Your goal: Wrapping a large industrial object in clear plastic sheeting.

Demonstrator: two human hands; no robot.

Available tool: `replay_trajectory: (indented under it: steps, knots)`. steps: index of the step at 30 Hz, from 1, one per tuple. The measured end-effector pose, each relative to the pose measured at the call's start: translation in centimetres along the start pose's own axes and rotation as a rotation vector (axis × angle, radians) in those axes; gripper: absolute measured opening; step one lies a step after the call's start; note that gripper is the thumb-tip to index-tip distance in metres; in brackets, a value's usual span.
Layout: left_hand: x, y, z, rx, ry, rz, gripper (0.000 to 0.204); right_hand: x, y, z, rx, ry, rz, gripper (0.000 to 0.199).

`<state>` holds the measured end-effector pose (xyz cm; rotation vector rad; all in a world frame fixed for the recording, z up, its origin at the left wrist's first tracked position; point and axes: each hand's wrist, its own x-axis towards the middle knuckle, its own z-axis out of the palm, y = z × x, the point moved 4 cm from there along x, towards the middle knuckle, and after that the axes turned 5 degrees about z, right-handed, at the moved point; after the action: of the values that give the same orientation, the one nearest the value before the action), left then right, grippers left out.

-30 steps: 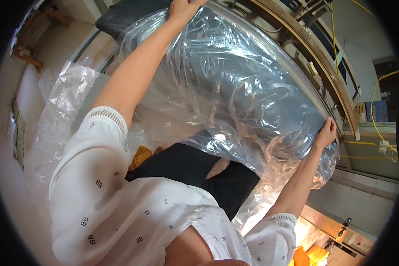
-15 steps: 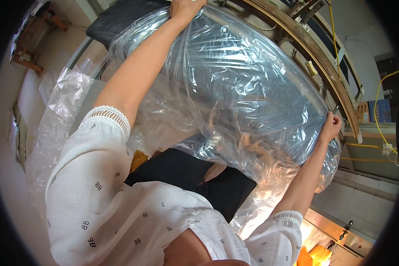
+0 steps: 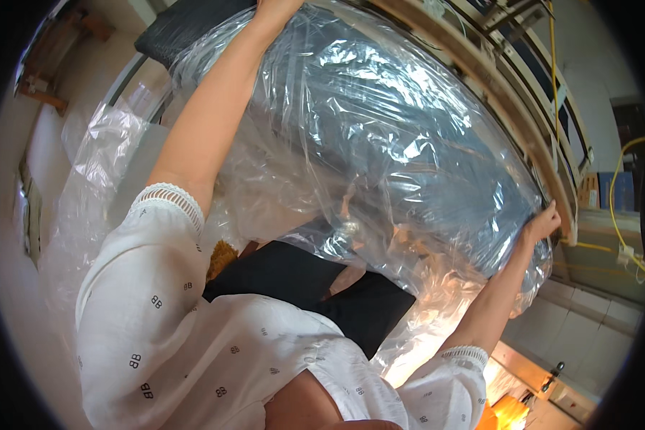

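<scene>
A large clear plastic sheet (image 3: 401, 150), shiny and creased, spreads across the middle over something dark blue-grey. At the top edge of the picture, my left hand (image 3: 278, 10) is closed on the sheet's far rim, its fingertips cut off by the frame. My right hand (image 3: 542, 223) pinches the right end of the same rim, beside a curved wooden rail. Between the two hands the rim runs in a bowed line. Loose folds of the plastic hang toward my lap, over part of my black trousers (image 3: 279, 276).
Beyond the sheet runs a long wooden rail (image 3: 505, 107) with a metal-and-wood frame. A black padded surface (image 3: 183, 32) lies at the far left. Yellow cables (image 3: 613, 186) hang on the right near a blue box (image 3: 616, 191). Orange cloth (image 3: 505, 414) lies at lower right.
My left hand has shifted left and slightly up, partly leaving the picture. My right hand has moved a little right and down, nearer the rail. The plastic between them has shifted along.
</scene>
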<state>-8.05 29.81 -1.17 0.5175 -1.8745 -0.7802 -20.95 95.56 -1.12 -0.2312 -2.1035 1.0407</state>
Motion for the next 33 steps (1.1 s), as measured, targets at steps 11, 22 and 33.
replay_trajectory:
  steps: [11, 22, 33]
  knots:
    - [0.4, -0.2, -14.0, -0.355, -0.385, -0.186, 0.029, -10.1, -2.1, -7.6, 0.501, -0.273, 0.255, 0.018]
    - [-5.5, 9.2, -20.9, -0.404, -0.573, -0.059, 0.015, -14.5, -10.1, -10.7, 0.493, -0.429, 0.15, 0.015]
    - [-9.0, 10.8, -25.3, -0.465, -0.703, -0.131, 0.01, -23.1, -19.5, -8.3, 0.711, -0.978, 0.356, 0.015]
